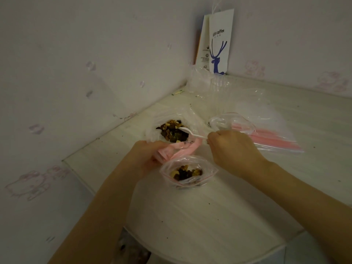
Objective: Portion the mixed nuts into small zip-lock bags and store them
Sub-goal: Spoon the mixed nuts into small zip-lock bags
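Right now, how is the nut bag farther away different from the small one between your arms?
The far bag holds a large heap of nuts; the small bag holds only a little. The white spoon held by the right hand reaches into the far bag; nothing reaches into the small bag. Both are clear, open and rest on the table.

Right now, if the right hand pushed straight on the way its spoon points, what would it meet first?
Probably the mixed nuts in the large open bag; the right hand grips a white spoon whose bowl is at that pile.
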